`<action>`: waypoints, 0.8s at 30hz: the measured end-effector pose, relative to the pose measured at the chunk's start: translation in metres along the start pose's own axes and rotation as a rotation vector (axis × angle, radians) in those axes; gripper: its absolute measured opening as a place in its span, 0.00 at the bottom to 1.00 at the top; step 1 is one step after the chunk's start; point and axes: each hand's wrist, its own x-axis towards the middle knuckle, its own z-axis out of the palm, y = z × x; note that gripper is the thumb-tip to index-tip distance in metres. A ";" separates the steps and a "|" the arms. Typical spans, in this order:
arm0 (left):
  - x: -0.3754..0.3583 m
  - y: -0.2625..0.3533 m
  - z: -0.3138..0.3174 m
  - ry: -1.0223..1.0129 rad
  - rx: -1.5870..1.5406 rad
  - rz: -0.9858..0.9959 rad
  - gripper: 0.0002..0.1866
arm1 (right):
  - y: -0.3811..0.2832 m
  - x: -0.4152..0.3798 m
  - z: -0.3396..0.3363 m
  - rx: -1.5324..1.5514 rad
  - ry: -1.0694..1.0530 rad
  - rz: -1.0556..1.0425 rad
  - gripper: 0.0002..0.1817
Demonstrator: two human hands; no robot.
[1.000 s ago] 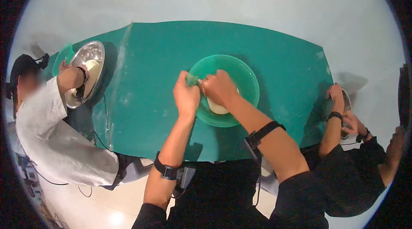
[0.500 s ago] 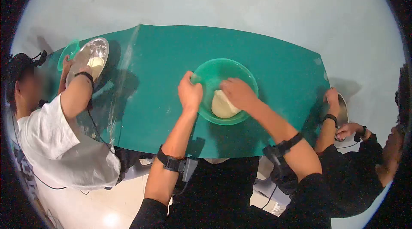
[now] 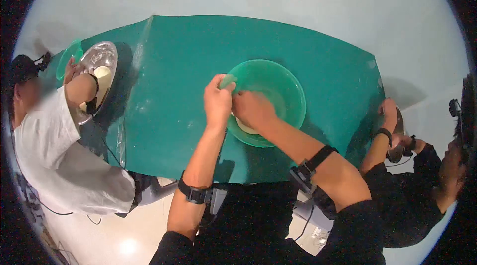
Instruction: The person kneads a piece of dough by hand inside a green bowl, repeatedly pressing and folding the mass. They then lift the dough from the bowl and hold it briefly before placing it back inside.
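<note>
A green plastic bowl (image 3: 288, 98) stands on the table in front of me and leans a little. My left hand (image 3: 217, 98) is closed around its left rim, thumb on top. Inside the bowl, my right hand (image 3: 254, 111) is curled into a fist by the left wall, pressed against a lump of pale dough (image 3: 243, 127). Most of the dough is hidden beneath that hand and wrist; only a strip of it shows along the lower left. The right hand's fingertips are out of sight.
The green-covered table (image 3: 184, 56) has a taped seam to the left. A person at left works at a metal basin (image 3: 112, 61) holding pale dough, with a green bowl (image 3: 67, 61) beside it. Another person at right handles a metal container (image 3: 396, 153) at the table's edge.
My right hand has moved left across the bowl and now covers most of the dough, its fingers more curled. My left hand keeps its hold on the rim. The bowl appears slightly shifted up and right.
</note>
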 end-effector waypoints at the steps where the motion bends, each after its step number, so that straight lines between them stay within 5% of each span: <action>1: -0.004 0.002 0.003 -0.002 -0.010 -0.004 0.10 | 0.004 0.001 -0.004 -0.028 0.007 0.005 0.15; 6: -0.008 -0.009 -0.015 0.005 -0.105 -0.034 0.14 | -0.003 0.028 -0.011 -0.120 0.154 -0.022 0.16; 9: -0.004 -0.018 -0.014 0.094 0.085 0.008 0.17 | -0.012 0.022 -0.026 -0.065 0.230 0.159 0.21; 12: -0.001 -0.006 -0.008 0.069 0.159 0.010 0.19 | 0.004 0.018 -0.026 0.220 0.192 0.366 0.29; 17: 0.017 -0.013 -0.005 -0.009 0.203 0.077 0.19 | 0.051 0.013 -0.001 0.714 0.239 0.306 0.31; 21: 0.021 -0.012 -0.007 -0.035 0.244 0.078 0.18 | 0.068 -0.001 -0.043 1.008 -0.034 0.398 0.28; 24: 0.020 -0.002 -0.006 -0.021 0.237 0.024 0.17 | 0.042 -0.012 -0.083 0.463 -0.225 0.435 0.22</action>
